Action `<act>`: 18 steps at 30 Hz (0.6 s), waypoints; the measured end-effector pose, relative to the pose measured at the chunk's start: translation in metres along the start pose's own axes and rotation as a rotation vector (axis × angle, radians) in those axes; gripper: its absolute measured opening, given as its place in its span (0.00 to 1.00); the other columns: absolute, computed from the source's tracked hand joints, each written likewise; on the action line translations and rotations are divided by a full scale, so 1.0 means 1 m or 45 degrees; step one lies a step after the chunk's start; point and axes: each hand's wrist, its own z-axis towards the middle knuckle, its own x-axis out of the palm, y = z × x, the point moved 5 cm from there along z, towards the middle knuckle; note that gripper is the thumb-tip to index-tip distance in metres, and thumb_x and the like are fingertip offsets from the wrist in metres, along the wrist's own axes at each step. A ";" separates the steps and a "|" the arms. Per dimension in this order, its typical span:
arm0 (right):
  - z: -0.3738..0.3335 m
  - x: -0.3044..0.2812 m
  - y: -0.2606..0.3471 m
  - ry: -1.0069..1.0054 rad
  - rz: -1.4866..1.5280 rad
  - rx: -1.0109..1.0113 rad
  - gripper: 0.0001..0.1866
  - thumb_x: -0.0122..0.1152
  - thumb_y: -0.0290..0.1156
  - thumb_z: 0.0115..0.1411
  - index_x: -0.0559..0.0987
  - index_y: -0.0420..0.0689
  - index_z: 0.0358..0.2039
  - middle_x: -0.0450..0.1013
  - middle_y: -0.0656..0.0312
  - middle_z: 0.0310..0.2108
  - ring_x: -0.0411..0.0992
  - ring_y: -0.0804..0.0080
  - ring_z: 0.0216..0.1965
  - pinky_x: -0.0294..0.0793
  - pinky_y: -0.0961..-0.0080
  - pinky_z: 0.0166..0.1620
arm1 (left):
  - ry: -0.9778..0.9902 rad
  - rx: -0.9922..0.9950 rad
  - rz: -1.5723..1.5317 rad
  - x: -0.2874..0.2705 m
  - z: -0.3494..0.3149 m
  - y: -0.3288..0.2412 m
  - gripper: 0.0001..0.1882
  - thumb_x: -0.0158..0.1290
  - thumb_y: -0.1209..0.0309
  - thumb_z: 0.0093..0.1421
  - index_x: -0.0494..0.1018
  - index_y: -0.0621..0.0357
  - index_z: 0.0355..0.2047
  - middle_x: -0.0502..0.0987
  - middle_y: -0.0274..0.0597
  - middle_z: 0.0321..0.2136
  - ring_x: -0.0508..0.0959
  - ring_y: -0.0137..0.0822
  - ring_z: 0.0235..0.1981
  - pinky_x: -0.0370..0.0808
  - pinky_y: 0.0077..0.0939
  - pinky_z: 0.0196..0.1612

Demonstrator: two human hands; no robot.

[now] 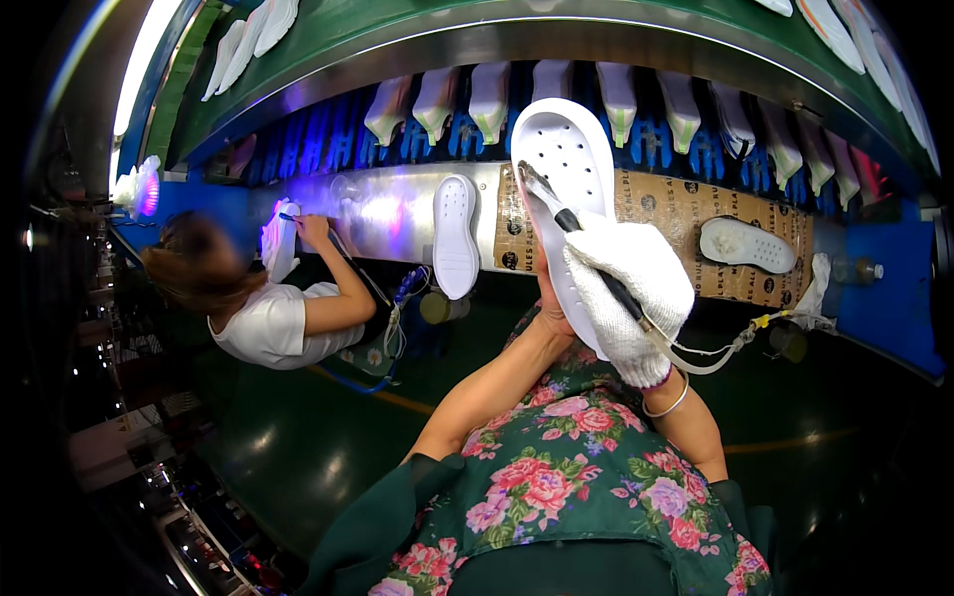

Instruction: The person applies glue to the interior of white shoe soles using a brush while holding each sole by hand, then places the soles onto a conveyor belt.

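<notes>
A white shoe sole (564,149), dotted with small holes, is held up in front of me, toe end away. My bare left hand (553,296) grips it from the left and below, mostly hidden behind it. In a white knit glove, my right hand (634,281) is closed around a brush (566,219) with a dark handle and a thin tube running from its rear end. The bristles touch the left inner rim of the sole. Two more soles lie on the bench: a white one (456,236) to the left and another (747,245) with crumpled pale stuff in its heel at right.
Brown printed cardboard (661,204) covers part of the metal bench (373,219). Behind it, several soles hang along a row of blue holders (651,144). A green shelf (417,35) curves above. At left, a co-worker (283,308) works on a white piece under violet light.
</notes>
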 end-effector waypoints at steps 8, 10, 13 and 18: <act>-0.003 -0.005 -0.001 0.034 0.021 0.071 0.12 0.68 0.19 0.48 0.84 0.40 0.36 0.81 0.53 0.35 0.79 0.60 0.36 0.76 0.68 0.47 | 0.214 -0.048 -0.024 0.010 0.005 0.002 0.52 0.52 0.31 0.51 0.53 0.48 0.68 0.66 0.46 0.61 0.68 0.48 0.61 0.65 0.49 0.65; -0.003 -0.007 -0.003 -0.015 0.044 0.088 0.12 0.67 0.18 0.48 0.84 0.39 0.36 0.81 0.53 0.35 0.79 0.61 0.36 0.76 0.69 0.46 | 0.048 -0.009 0.040 0.009 0.000 -0.001 0.54 0.50 0.29 0.50 0.52 0.50 0.68 0.65 0.51 0.62 0.68 0.49 0.61 0.65 0.50 0.65; 0.001 -0.004 -0.003 -0.057 0.061 0.104 0.12 0.68 0.18 0.47 0.83 0.38 0.35 0.81 0.52 0.36 0.79 0.63 0.36 0.77 0.71 0.44 | -0.001 -0.019 -0.006 0.008 -0.001 0.001 0.57 0.50 0.27 0.49 0.53 0.54 0.68 0.64 0.57 0.62 0.67 0.49 0.62 0.64 0.50 0.65; -0.002 -0.002 -0.001 0.063 0.092 0.204 0.11 0.67 0.16 0.48 0.82 0.36 0.34 0.81 0.52 0.35 0.79 0.65 0.36 0.76 0.72 0.44 | 0.135 -0.024 -0.038 0.014 0.003 -0.002 0.57 0.47 0.25 0.50 0.54 0.57 0.67 0.67 0.56 0.60 0.69 0.53 0.60 0.64 0.52 0.64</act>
